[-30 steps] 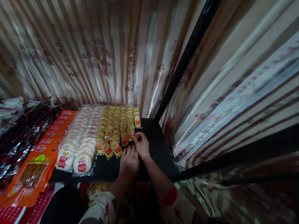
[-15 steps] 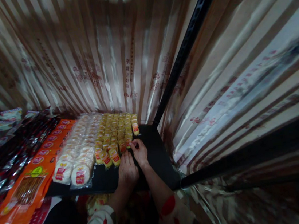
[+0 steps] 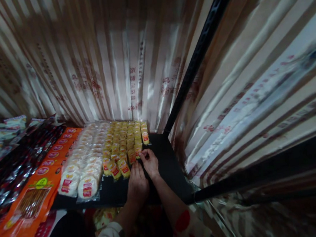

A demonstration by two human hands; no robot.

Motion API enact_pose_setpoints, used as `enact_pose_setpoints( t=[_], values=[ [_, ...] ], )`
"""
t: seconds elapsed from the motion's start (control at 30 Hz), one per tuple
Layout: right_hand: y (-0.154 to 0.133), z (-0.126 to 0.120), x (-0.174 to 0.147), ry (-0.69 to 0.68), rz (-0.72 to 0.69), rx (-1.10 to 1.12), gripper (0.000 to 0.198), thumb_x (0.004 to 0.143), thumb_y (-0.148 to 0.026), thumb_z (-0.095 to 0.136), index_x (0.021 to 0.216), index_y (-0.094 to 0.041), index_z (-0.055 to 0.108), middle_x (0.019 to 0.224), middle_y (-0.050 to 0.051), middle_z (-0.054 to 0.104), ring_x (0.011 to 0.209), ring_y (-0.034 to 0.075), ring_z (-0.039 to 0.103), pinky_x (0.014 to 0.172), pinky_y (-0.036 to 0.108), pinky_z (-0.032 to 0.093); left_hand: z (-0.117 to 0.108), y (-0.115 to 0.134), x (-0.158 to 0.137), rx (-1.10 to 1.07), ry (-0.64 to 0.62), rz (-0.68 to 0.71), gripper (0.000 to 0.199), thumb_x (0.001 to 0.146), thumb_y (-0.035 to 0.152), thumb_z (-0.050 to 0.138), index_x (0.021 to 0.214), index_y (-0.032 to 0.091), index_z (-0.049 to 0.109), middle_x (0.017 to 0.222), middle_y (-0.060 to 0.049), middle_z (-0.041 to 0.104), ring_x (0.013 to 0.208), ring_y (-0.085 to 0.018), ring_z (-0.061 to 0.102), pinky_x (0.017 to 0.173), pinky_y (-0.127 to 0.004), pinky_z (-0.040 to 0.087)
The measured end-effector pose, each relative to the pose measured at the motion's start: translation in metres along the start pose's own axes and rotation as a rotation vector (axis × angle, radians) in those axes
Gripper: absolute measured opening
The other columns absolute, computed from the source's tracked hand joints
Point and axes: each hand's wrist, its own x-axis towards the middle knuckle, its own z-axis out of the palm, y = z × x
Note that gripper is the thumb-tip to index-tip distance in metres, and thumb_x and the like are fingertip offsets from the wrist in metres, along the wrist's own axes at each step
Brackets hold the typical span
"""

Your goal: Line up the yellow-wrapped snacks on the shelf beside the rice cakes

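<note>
Small yellow snack packets (image 3: pixel 124 138) with red and white labels stand in several tight rows on a black shelf (image 3: pixel 163 156). My left hand (image 3: pixel 137 183) lies at the near end of these rows, its fingers stretched forward and side by side against the front packets. Just right of it, my right hand (image 3: pixel 150 163) has thumb and forefinger pinched at the edge of the front yellow packet (image 3: pixel 138 149) of a right-hand row. The fingertips partly cover that packet. A short separate row (image 3: pixel 145 134) stands farther back on the right.
Left of the yellow packets are rows of round white crackers (image 3: pixel 88 187) in clear wrap, orange bags (image 3: pixel 35 195) and dark shiny packs (image 3: pixel 13 168). A black slotted post (image 3: pixel 195 51) rises at the back corner. Printed sheeting (image 3: pixel 103 55) hangs behind.
The view has shifted slightly, so the shelf sits a little farther right and lower. Both hands keep nearly the same place and pose at the yellow packets.
</note>
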Motion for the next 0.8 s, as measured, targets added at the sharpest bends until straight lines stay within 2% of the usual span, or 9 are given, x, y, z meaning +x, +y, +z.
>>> enact_pose_setpoints(
  t=[0.2, 0.43, 0.63, 0.8],
  values=[
    [-0.0011, -0.0019, -0.0008, 0.025, 0.002, 0.007, 0.021, 0.073, -0.039, 0.056, 0.086, -0.023, 0.053, 0.080, -0.001, 0.058, 0.068, 0.013, 0.056, 0.065, 0.025, 0.046, 0.0068, -0.0006, -0.0024, 0.001, 0.025, 0.002, 0.048, 0.077, 0.010, 0.035, 0.120, -0.008, 0.044, 0.126, -0.031, 0.047, 0.123, -0.035, 0.040, 0.096, -0.049, 0.043],
    [-0.0003, -0.0024, -0.0014, -0.020, -0.049, -0.047, 0.019, 0.077, -0.039, 0.051, 0.085, -0.023, 0.057, 0.081, -0.001, 0.059, 0.066, 0.012, 0.056, 0.066, 0.025, 0.047, 0.0056, -0.0029, -0.0035, -0.060, 0.012, 0.016, 0.048, 0.077, 0.008, 0.034, 0.123, -0.003, 0.044, 0.129, -0.026, 0.047, 0.128, -0.031, 0.036, 0.098, -0.047, 0.043],
    [-0.0002, -0.0020, -0.0002, -0.016, -0.060, -0.058, 0.019, 0.077, -0.039, 0.052, 0.084, -0.023, 0.057, 0.080, 0.000, 0.059, 0.066, 0.013, 0.056, 0.065, 0.025, 0.047, 0.0085, -0.0008, -0.0034, -0.045, 0.041, 0.007, 0.047, 0.078, 0.008, 0.031, 0.120, -0.004, 0.047, 0.128, -0.027, 0.047, 0.128, -0.032, 0.035, 0.097, -0.048, 0.043],
    [-0.0040, -0.0032, 0.0004, -0.031, -0.047, -0.055, 0.017, 0.077, -0.038, 0.051, 0.083, -0.023, 0.057, 0.083, -0.001, 0.059, 0.066, 0.012, 0.056, 0.066, 0.025, 0.046, 0.0024, -0.0010, -0.0013, -0.054, -0.003, 0.034, 0.046, 0.080, 0.011, 0.034, 0.122, -0.004, 0.044, 0.130, -0.026, 0.046, 0.129, -0.031, 0.034, 0.100, -0.046, 0.041]
  ],
)
